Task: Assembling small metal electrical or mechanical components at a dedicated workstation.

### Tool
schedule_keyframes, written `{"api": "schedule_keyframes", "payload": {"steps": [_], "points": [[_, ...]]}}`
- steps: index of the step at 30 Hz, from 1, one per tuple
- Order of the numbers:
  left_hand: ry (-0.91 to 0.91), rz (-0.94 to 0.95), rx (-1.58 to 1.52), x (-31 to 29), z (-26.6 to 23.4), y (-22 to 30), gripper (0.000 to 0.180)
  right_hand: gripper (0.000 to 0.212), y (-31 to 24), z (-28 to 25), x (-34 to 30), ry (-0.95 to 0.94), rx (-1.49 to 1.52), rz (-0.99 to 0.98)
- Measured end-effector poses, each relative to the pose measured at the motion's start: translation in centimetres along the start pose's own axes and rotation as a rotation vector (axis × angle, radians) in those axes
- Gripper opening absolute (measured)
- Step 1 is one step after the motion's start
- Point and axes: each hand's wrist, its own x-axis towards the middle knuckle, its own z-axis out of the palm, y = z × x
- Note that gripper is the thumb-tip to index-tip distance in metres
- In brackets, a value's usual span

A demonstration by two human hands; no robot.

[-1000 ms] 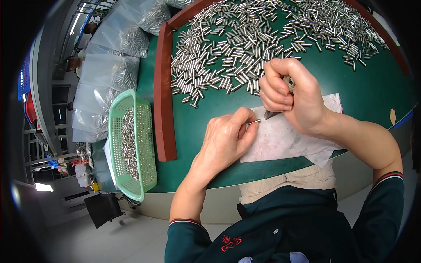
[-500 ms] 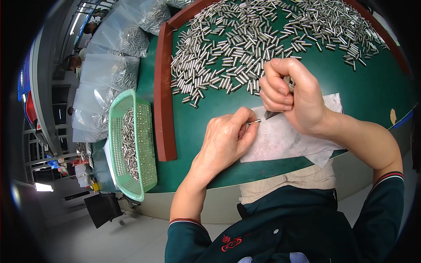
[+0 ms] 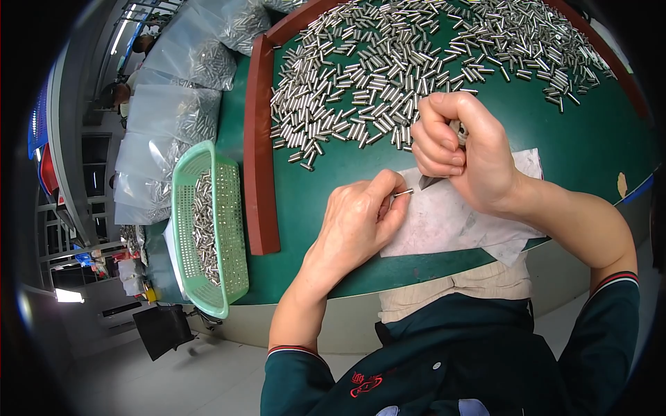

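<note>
Over the white cloth's left edge, my left hand (image 3: 364, 211) pinches a small metal pin (image 3: 408, 192) between thumb and fingertips. The pin's free end points right, toward the blade. My right hand (image 3: 461, 149) is wrapped in a fist round a knife-like tool with a grey blade (image 3: 428, 182). Below the fist the blade's tip comes out, close to the pin; whether they touch I cannot tell. Most of the tool's handle is hidden in the fist. Beneath both hands lies the stained white cloth (image 3: 458, 222) on the green table.
Many loose metal pins (image 3: 374, 83) are spread over the green tabletop (image 3: 298, 208) beyond my hands. A red-brown wooden rail (image 3: 260, 152) borders them on the left. Past it stand a green plastic basket (image 3: 236, 270) of pins and several clear bags (image 3: 156, 111) of pins.
</note>
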Motion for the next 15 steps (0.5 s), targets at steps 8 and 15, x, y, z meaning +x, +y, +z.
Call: {"api": "schedule_keyframes", "payload": {"steps": [8,15], "points": [[0.006,0.009,-0.003,0.09,-0.04,0.06,0.008,0.035,-0.16,0.32,0.12,0.055,0.012,0.020],[-0.002,0.014,-0.006,0.07,-0.04,0.13,0.008,0.035,-0.38,0.26,0.10,0.061,0.039,0.058]]}}
